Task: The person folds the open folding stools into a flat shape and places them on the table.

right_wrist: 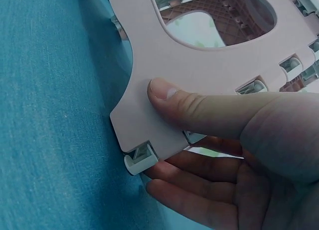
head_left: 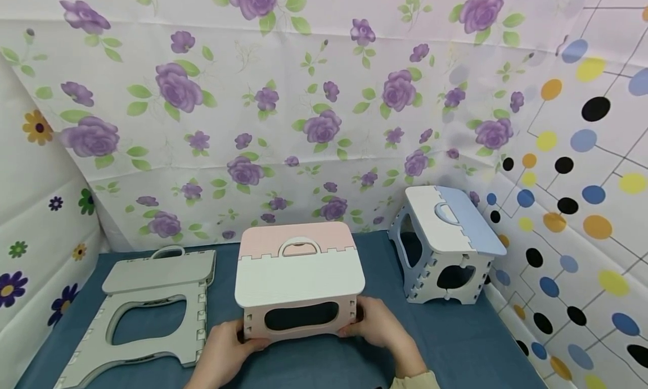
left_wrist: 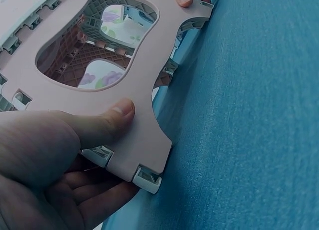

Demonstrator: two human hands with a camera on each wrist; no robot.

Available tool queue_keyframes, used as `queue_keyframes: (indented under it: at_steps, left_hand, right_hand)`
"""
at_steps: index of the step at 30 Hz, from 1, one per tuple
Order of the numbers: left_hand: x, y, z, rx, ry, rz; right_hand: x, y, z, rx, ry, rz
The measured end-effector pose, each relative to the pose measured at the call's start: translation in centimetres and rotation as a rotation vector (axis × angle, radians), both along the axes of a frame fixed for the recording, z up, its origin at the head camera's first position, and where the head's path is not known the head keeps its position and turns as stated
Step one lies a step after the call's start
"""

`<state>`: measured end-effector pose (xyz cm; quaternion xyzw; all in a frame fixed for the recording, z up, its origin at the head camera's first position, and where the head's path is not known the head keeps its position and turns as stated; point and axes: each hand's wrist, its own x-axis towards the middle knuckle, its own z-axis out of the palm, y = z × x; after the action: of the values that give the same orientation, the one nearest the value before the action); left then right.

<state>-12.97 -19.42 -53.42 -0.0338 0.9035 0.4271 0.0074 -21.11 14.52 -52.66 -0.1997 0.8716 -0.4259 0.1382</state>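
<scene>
A pink and white folding step stool [head_left: 300,285] stands unfolded in the middle, its top towards the head camera. My left hand [head_left: 225,347] grips the lower left corner of its front leg panel [left_wrist: 142,95], thumb on the pink face and fingers behind the edge. At the opposite corner my right hand [head_left: 377,324] pinches the panel [right_wrist: 174,55] in the same manner, as the right wrist view shows. Both hands are low, close to the blue cloth [head_left: 314,366]. Whether the stool's feet bear fully on the cloth, I cannot tell.
To the left lies a folded grey-green stool [head_left: 157,274] with a handle at its far end. A blue and white stool [head_left: 448,226] stands unfolded at the right. Behind hangs a flowered curtain [head_left: 283,125]; a dotted sheet [head_left: 572,170] bounds the right side.
</scene>
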Motion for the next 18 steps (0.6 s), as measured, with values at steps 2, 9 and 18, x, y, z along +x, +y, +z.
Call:
queue_keyframes:
  at_steps: [2,9,18]
  left_hand:
    - [0.03,-0.04,-0.06,-0.01,0.012,0.005]
    - [0.01,0.06,-0.12,-0.036,0.042,0.038]
    - [0.11,0.28,0.25,-0.055,0.044,0.059]
  right_hand:
    - [0.0,-0.05,0.0,-0.007,-0.004,-0.007]
    - [-0.05,-0.11,-0.09,-0.006,-0.018,-0.029]
    - [-0.12,0.02,-0.1,-0.014,-0.024,-0.03]
